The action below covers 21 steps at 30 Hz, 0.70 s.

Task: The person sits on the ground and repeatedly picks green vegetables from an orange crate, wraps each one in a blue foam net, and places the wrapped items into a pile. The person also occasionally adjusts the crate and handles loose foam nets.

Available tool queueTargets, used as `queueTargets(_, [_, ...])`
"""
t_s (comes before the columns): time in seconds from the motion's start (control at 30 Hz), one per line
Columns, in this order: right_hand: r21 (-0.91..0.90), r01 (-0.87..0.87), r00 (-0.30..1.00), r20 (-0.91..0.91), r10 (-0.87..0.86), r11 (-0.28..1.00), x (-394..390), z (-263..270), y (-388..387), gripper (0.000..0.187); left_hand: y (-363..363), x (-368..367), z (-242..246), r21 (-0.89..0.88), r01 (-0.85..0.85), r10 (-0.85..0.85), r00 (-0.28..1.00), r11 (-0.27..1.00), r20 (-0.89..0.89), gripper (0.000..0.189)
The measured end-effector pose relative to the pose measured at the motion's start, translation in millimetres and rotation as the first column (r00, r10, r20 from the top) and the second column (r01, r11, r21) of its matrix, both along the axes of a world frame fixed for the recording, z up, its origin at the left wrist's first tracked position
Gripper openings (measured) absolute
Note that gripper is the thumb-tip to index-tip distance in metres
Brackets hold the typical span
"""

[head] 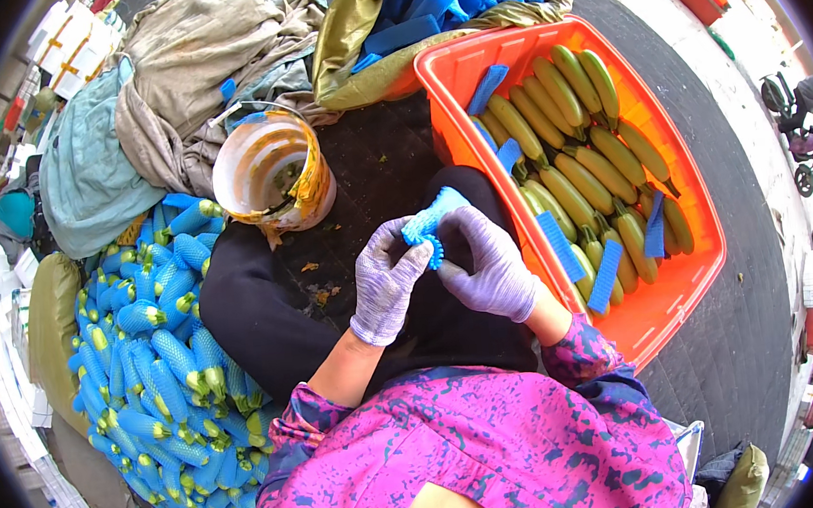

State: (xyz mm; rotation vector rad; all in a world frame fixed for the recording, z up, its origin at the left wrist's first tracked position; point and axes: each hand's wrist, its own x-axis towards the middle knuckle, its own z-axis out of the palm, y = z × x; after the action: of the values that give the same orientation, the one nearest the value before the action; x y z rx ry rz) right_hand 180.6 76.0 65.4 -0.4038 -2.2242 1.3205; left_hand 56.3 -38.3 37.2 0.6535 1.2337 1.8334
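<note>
Over my lap, my left hand (385,277) pinches a light-blue foam net sleeve (436,216) between thumb and fingers. My right hand (491,262) has its fingers curled at the sleeve's other side, and its fingertips are partly hidden. Both hands wear thin purple-grey knit gloves. No zucchini can be made out inside this sleeve. To my right stands an orange plastic crate (696,295) of bare green zucchini (577,190), with several flat blue foam sleeves (605,278) lying among them. On my left is a large heap of zucchini in blue foam nets (163,352).
A stained white bucket (315,189) stands beyond my left knee. Behind it lie grey and teal cloths (185,78). An olive sack (341,58) of blue foam sleeves (430,8) touches the crate's far side. White foam boxes (68,51) sit at far left.
</note>
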Motion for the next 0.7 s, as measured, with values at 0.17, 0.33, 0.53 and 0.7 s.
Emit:
queueTargets(0.17, [-0.594, -0.138, 0.970, -0.243, -0.013, 0.792, -6.0, -20.9, -39.8, 0.066, -11.8, 8.1, -5.2, -0.061, -0.175, 0.141, 0.918, 0.983, -0.370, 0.032])
queueTargets(0.33, [-0.974, -0.225, 0.881, -0.216, -0.421, 0.030, 1.9, 3.1, -18.7, 0.027, -21.3, 13.4, 45.1, 0.159, 0.123, -0.147, 0.977, 0.980, 0.153, 0.032])
queueTargets(0.53, [-0.127, 0.303, 0.936, -0.148, -0.320, 0.944, 20.3, 27.3, 11.6, 0.024, 12.6, 43.4, 47.9, 0.452, 0.212, -0.029, 0.925, 0.866, -0.378, 0.039])
queueTargets(0.7, [0.229, -0.013, 0.966, -0.250, 0.072, 0.973, 15.6, 21.3, 20.1, 0.023, 66.5, 10.7, 24.0, 0.240, 0.131, -0.124, 0.991, 0.962, -0.044, 0.018])
